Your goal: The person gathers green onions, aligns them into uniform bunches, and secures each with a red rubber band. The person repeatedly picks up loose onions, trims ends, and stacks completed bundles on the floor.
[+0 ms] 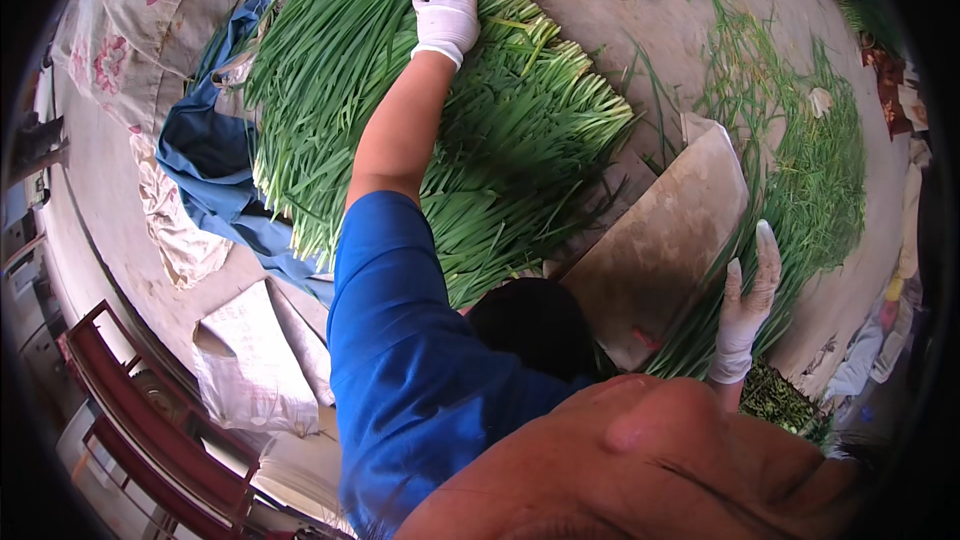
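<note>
My left hand, in a white glove, lies on a large pile of green garlic chives. One digit points out along the pale cut stems and the others bend over the leaves; whether they grip any is hidden. On the right, my right hand, in a thin whitish glove stained at the fingers, is raised with its fingers apart and nothing visible in it. Beside and beneath it, long loose chives lie next to a brown-stained sheet or board.
Loose chive scraps cover the floor at the right. Blue cloth lies partly under the pile, with flowered fabric at upper left. A white sack bearing writing lies at lower left near a dark red metal frame.
</note>
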Action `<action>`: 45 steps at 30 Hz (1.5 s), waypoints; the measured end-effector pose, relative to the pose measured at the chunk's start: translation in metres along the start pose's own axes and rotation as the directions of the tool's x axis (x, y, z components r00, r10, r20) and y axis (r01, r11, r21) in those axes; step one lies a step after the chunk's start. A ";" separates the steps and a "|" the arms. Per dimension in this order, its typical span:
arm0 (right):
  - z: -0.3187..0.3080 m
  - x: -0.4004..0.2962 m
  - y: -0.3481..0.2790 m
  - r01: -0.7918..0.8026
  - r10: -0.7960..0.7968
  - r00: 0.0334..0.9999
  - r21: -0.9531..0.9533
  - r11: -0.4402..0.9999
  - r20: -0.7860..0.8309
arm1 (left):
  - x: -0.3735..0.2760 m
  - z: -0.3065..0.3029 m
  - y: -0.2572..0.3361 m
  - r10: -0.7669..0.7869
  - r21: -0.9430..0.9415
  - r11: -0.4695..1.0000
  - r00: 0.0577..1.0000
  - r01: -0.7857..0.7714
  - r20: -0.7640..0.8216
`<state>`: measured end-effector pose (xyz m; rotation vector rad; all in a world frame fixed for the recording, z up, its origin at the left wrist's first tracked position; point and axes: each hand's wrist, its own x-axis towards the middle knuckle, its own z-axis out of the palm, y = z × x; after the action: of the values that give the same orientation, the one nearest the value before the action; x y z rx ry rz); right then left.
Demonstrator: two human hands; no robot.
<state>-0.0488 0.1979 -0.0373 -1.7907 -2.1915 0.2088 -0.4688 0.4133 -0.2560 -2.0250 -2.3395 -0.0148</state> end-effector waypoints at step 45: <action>0.360 0.329 -0.159 -0.678 0.297 0.650 0.711 -0.189 0.699 | 0.078 0.003 -0.018 -0.097 -0.462 0.880 0.994 0.109 0.050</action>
<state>-0.3702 0.5132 -0.2827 -1.4783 -0.5188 1.7972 -0.4976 0.4883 -0.2554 -2.0787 -2.6561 -0.6183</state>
